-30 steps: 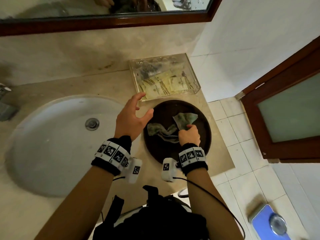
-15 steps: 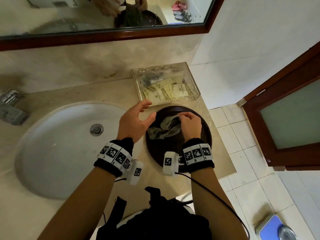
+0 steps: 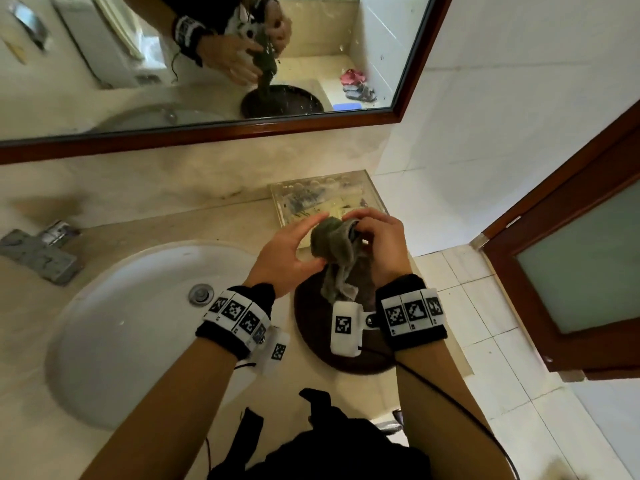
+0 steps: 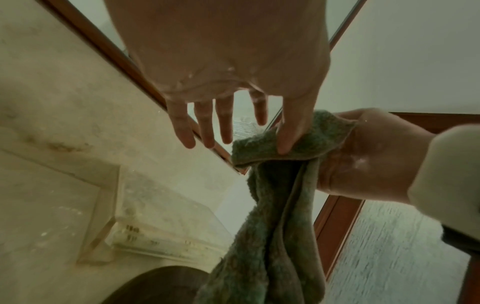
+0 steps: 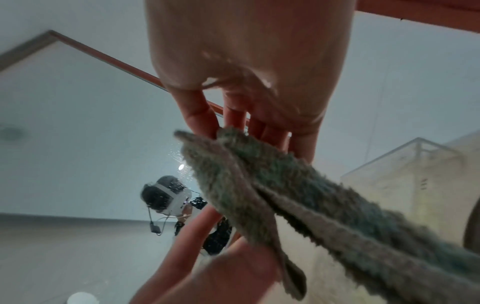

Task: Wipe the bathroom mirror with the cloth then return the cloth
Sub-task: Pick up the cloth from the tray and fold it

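Note:
A grey-green cloth (image 3: pixel 330 242) is bunched up and held above a dark round tray (image 3: pixel 349 358); its tail hangs down towards the tray. My right hand (image 3: pixel 375 233) grips the top of the cloth (image 4: pixel 272 226) with curled fingers. My left hand (image 3: pixel 292 249) is beside it with fingers straight and spread (image 4: pixel 205 127), and only its thumb lies on the fold. In the right wrist view the cloth (image 5: pixel 285 195) runs from my right hand (image 5: pixel 246 107) past my left hand (image 5: pixel 197 257). The wood-framed mirror (image 3: pixel 381 46) hangs on the wall above the counter and reflects both hands.
A white sink (image 3: pixel 131 327) with a metal faucet (image 3: pixel 38 252) lies to the left. A clear plastic box (image 3: pixel 322 194) of sachets stands behind the tray against the wall. A wooden door with frosted glass (image 3: pixel 575 258) is to the right, over a tiled floor.
My right hand lifted the cloth off the tray and brought it up. My left hand moved in and its thumb now touches the cloth. The head view tilted up, showing more of the mirror.

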